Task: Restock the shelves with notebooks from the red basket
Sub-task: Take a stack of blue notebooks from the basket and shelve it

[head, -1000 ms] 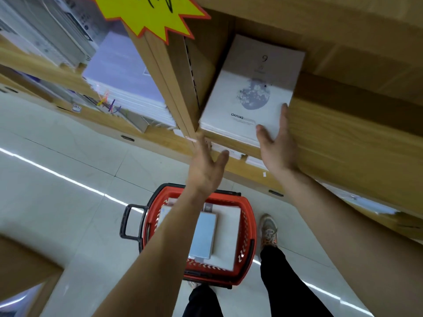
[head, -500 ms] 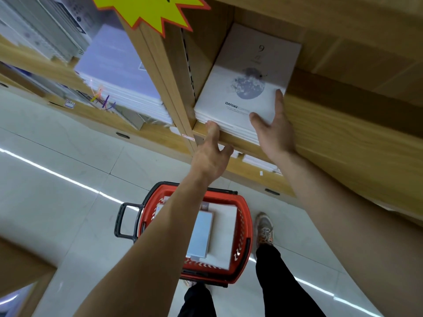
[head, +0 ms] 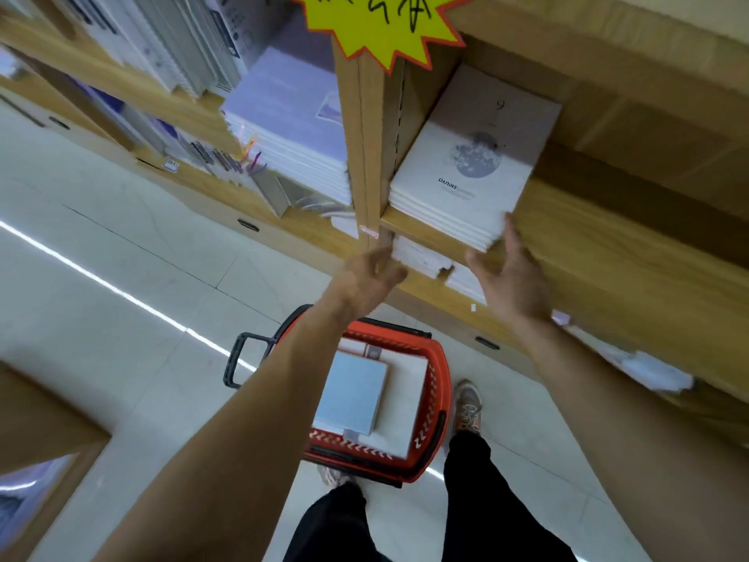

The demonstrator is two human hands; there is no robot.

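Observation:
A stack of white notebooks with a moon on the cover (head: 466, 172) lies on the wooden shelf (head: 575, 233), pushed against the upright divider. My right hand (head: 510, 273) is open at the stack's near right corner, fingertips touching its edge. My left hand (head: 373, 273) hovers open just below the shelf's front edge, holding nothing. On the floor below stands the red basket (head: 437, 399); it holds a light blue notebook (head: 352, 391) on top of white ones.
A yellow starburst sign (head: 385, 26) hangs on the divider above the stack. Left of the divider sit a pile of lavender notebooks (head: 292, 127) and spiral pads. More white notebooks lie on the lower shelf (head: 421, 257). My feet stand beside the basket on pale tiles.
My right hand has slid from the top of the stack back to its near corner. My left hand has dropped away from the shelf edge. The stack sits slightly deeper in the shelf.

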